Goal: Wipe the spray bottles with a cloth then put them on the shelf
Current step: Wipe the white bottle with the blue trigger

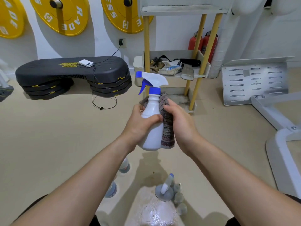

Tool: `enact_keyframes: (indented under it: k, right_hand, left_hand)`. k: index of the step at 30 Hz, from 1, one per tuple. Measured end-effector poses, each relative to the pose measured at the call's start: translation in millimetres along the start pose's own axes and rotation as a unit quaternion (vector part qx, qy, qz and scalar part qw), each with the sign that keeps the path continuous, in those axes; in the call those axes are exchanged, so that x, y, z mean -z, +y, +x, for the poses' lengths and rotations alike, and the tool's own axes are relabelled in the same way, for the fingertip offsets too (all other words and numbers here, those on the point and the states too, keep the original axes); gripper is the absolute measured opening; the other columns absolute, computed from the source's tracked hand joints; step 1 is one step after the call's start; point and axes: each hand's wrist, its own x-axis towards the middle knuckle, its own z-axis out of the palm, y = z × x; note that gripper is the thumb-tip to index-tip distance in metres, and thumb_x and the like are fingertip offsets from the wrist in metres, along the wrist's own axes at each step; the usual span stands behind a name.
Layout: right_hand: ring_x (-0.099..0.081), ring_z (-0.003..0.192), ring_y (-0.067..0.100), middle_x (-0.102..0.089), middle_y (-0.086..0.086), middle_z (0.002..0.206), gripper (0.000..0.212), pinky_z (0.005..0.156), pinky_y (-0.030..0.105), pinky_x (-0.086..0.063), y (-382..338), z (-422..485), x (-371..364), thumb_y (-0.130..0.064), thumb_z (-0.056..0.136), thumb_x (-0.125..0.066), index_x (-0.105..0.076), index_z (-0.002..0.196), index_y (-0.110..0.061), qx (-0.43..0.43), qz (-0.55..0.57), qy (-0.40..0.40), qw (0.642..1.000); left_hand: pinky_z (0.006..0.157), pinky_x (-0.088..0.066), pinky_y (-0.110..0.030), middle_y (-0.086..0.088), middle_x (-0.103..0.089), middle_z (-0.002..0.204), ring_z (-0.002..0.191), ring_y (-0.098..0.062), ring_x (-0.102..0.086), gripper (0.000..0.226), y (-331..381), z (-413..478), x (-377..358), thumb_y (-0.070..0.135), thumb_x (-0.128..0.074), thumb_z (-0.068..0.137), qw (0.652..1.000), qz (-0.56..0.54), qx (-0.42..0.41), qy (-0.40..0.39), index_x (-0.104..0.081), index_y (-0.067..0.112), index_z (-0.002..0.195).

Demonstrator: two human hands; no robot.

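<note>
The left hand [140, 123] holds the bottle [152, 121] upright in the air, fingers wrapped around it. The right hand [180, 121] presses the cloth [167, 124] on its side, fingers closed. Better to turn the bottle slowly while rubbing.

The bottle [152, 128] is white with a blue collar, trigger and nozzle. At its 3 o'clock, the cloth [167, 126] is striped grey and brown. The plates [60, 13] at 11 o'clock are yellow with white lettering. The step [71, 70] at 10 o'clock is black with yellow marks. The shelf [179, 10] at 12 o'clock is white on yellow posts, with red extinguishers [210, 43] behind. The floor [48, 136] is beige.
</note>
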Motion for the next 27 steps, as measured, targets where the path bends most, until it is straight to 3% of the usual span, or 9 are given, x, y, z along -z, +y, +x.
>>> enact_keyframes:
  k: [3, 5, 8, 11, 13, 16, 19, 22, 27]
  right_hand:
    - [-0.070, 0.095, 0.025, -0.076, 0.012, 0.107, 0.029, 0.087, 0.038, -0.053, -2, 3, 0, -0.022, 0.095, -0.049, -0.074, 0.106, -0.013, -0.010, 0.031, 0.015, 0.999]
    - [-0.068, 0.096, 0.037, -0.072, 0.021, 0.114, 0.039, 0.085, 0.043, -0.052, -6, 3, 2, -0.031, 0.090, -0.053, -0.070, 0.113, -0.004, -0.052, 0.056, 0.040, 0.996]
    - [-0.065, 0.087, 0.030, -0.072, 0.015, 0.096, 0.024, 0.076, 0.039, -0.049, -5, 3, 7, -0.023, 0.093, -0.052, -0.071, 0.103, -0.011, -0.030, 0.051, 0.052, 0.997]
    - [-0.066, 0.097, 0.031, -0.073, 0.018, 0.111, 0.030, 0.090, 0.046, -0.051, -6, -2, 5, -0.016, 0.092, -0.050, -0.070, 0.114, -0.010, 0.009, 0.071, 0.012, 0.997]
    - [-0.067, 0.094, 0.026, -0.073, 0.014, 0.108, 0.028, 0.088, 0.043, -0.053, -8, -7, 4, -0.011, 0.096, -0.050, -0.069, 0.117, -0.010, 0.041, 0.026, -0.013, 0.999]
    - [-0.067, 0.084, 0.015, -0.072, 0.004, 0.096, 0.022, 0.071, 0.027, -0.055, -10, -11, 4, -0.007, 0.102, -0.049, -0.063, 0.117, -0.012, 0.091, -0.081, -0.033, 0.992]
    - [-0.068, 0.078, 0.013, -0.071, -0.002, 0.089, 0.018, 0.064, 0.025, -0.055, -6, -16, 1, -0.009, 0.102, -0.053, -0.061, 0.117, -0.014, 0.085, -0.073, -0.021, 0.994]
    - [-0.070, 0.085, 0.022, -0.073, 0.007, 0.099, 0.022, 0.074, 0.038, -0.059, -8, -17, 2, -0.008, 0.099, -0.057, -0.061, 0.122, -0.007, 0.034, -0.001, -0.024, 0.999]
    - [-0.071, 0.092, 0.028, -0.073, 0.018, 0.109, 0.025, 0.086, 0.044, -0.058, -11, -15, 6, -0.005, 0.096, -0.063, -0.061, 0.120, -0.001, 0.038, -0.009, -0.042, 0.998]
  left_hand:
    - [0.086, -0.057, -0.042, 0.001, -0.063, 0.111, 0.098, -0.019, -0.068, 0.079, 2, -5, -2, 0.057, -0.074, 0.043, 0.997, 0.059, -0.030, -0.042, -0.045, 0.027, 0.110]
    - [0.084, -0.058, -0.040, 0.001, -0.062, 0.111, 0.096, -0.016, -0.068, 0.079, 0, -10, -7, 0.055, -0.076, 0.044, 0.994, 0.053, -0.035, -0.085, -0.046, 0.026, 0.112]
    - [0.074, -0.059, -0.039, -0.006, -0.065, 0.116, 0.091, -0.021, -0.072, 0.088, -3, -9, -7, 0.045, -0.078, 0.047, 0.990, -0.043, 0.005, -0.134, -0.047, 0.021, 0.126]
    - [0.078, -0.058, -0.045, -0.018, -0.066, 0.123, 0.098, -0.033, -0.070, 0.088, 0, -4, 4, 0.035, -0.077, 0.058, 0.972, -0.132, 0.026, -0.191, -0.046, 0.019, 0.139]
    - [0.079, -0.057, -0.045, -0.020, -0.066, 0.118, 0.097, -0.035, -0.067, 0.085, 3, -2, 8, 0.034, -0.073, 0.063, 0.964, -0.156, 0.020, -0.213, -0.047, 0.015, 0.142]
    - [0.072, -0.059, -0.039, -0.018, -0.069, 0.103, 0.085, -0.030, -0.070, 0.069, 7, -6, 9, 0.038, -0.070, 0.065, 0.956, -0.163, 0.036, -0.240, -0.058, 0.007, 0.125]
    - [0.065, -0.059, -0.034, -0.016, -0.074, 0.091, 0.076, -0.028, -0.073, 0.048, 9, -11, 10, 0.034, -0.081, 0.057, 0.928, -0.178, 0.085, -0.315, -0.076, 0.012, 0.099]
    - [0.064, -0.060, -0.035, -0.016, -0.073, 0.088, 0.074, -0.028, -0.072, 0.063, 4, -9, 15, 0.043, -0.095, 0.039, 0.909, -0.187, 0.122, -0.352, -0.079, 0.011, 0.090]
    - [0.070, -0.059, -0.037, -0.017, -0.070, 0.090, 0.076, -0.030, -0.070, 0.072, 0, -7, 18, 0.040, -0.093, 0.043, 0.904, -0.204, 0.141, -0.348, -0.069, 0.006, 0.102]
